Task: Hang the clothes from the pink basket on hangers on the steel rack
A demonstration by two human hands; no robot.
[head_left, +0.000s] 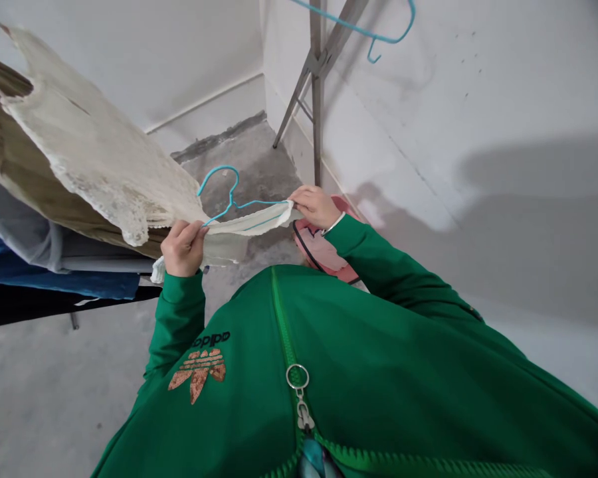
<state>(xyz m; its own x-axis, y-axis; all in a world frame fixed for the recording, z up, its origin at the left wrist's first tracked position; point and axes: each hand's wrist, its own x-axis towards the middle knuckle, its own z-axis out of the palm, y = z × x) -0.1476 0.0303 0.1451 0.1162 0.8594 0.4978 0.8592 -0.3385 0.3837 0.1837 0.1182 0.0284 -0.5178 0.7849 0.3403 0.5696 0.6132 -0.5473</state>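
Near the centre, toward ten o'clock, a blue hanger (232, 200) is held along the edge of a white garment (224, 247). The hanger is pinched by the left hand (183, 247), the garment's corner by the right hand (317, 207). Farther out at ten, a lace top (94, 146) is seen; at one, a second hanger (351, 26) is seen by a metal frame (317, 119).

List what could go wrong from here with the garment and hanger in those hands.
Slipping: the left hand and right hand pinch the garment along the hanger; if either loosens, the cloth might slide off toward the floor.

Snagging: the hook's tip appears right by the edge of the lace top and might catch it, though whether they touch is unclear.
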